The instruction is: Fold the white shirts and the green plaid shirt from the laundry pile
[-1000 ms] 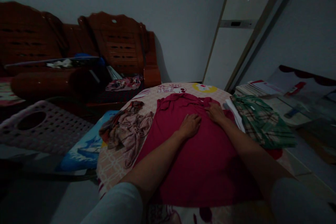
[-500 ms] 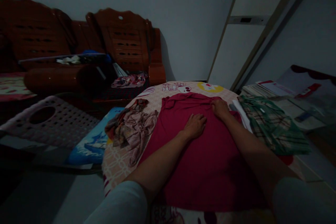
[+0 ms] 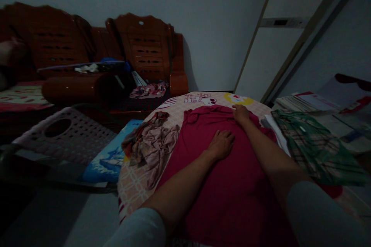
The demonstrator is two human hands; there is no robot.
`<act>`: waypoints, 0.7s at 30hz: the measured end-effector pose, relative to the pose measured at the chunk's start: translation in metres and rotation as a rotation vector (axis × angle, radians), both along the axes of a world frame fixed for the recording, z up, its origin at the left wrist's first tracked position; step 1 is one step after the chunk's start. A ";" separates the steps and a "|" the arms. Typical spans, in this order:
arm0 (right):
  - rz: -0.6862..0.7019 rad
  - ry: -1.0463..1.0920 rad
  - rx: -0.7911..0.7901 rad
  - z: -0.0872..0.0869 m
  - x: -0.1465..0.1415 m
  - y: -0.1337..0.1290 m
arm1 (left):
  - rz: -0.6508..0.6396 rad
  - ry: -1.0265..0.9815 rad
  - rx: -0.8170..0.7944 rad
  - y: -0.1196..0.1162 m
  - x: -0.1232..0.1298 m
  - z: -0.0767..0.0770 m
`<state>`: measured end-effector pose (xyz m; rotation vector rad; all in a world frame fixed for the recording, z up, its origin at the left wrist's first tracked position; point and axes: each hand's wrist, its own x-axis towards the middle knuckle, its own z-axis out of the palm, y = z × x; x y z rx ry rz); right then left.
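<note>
A crimson shirt lies spread out on a round table covered by a patterned tablecloth. My left hand rests flat on the upper middle of the shirt, fingers stretched out. At the shirt's far edge, my right hand has its fingers curled in at the bunched cloth there; the fingertips are partly hidden. Left of the shirt is a crumpled heap of pinkish-brown cloth. A green plaid garment, folded, lies to the right, beside some white cloth.
A woven chair with a blue cushion stands at the left of the table. Behind are carved wooden seats with cloth on them. A tall white cabinet unit stands at the back. Stacked papers lie right.
My right hand has moved slightly left and away along the shirt's far edge. My left hand stays flat on the shirt. The view has turned a little left.
</note>
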<state>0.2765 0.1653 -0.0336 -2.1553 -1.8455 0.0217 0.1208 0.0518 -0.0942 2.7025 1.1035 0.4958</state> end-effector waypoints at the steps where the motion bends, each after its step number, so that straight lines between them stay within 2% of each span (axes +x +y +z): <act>1: -0.022 0.025 -0.040 -0.002 -0.002 0.006 | 0.000 -0.007 0.003 0.000 0.000 -0.001; 4: -0.070 0.076 -0.130 -0.008 -0.004 0.020 | -0.006 -0.027 0.014 0.000 -0.001 -0.004; 7: -0.090 0.131 -0.150 -0.011 0.000 0.030 | -0.010 -0.038 0.019 0.000 -0.002 -0.005; 13: -0.033 0.351 -0.075 -0.010 0.005 0.048 | -0.002 -0.021 -0.009 -0.001 -0.001 -0.001; 21: 0.007 0.581 0.100 -0.020 0.004 0.062 | -0.005 0.017 -0.020 -0.002 -0.001 0.001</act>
